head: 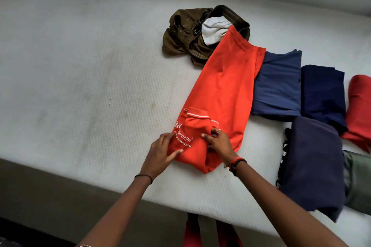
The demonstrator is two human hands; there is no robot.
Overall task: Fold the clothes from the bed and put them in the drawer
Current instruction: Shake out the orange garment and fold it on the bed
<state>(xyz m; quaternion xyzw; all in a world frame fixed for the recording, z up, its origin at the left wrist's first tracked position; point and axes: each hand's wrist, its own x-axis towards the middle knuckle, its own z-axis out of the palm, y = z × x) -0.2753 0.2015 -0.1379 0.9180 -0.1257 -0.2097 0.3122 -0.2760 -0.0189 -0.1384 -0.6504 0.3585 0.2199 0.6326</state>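
The white mattress (80, 66) fills most of the view, running from near left to far right; its near edge drops to a brown surround.

On it lies the orange polo shirt (226, 90), folded into a long strip that slants from near centre to the far right; its near end is turned back over itself, showing the collar and white lettering; its far end overlaps the crumpled olive trousers (180, 34).

To the right of the shirt lie folded clothes; nearest is a dark navy garment (313, 162); farther off, just beside the shirt, is a blue garment (279, 84); touching its right side is a deep navy garment (323, 94); a red garment (359, 110) lies at the right edge; a grey-green cloth (357, 178) shows beneath the dark navy one at the near right; a white cloth (214, 30) sits in the folds of the trousers.

The left hand (160, 152) rests on the near left part of the turned-back end, fingers fairly straight and spread, pressing the cloth rather than clutching it; the right hand (218, 142) has its fingers curled and pinches a fold of the shirt beside the collar.

A red and black bracelet (235, 163) circles the right wrist; a thin black band (143, 176) circles the left; a ring (218, 130) sits on a right finger.
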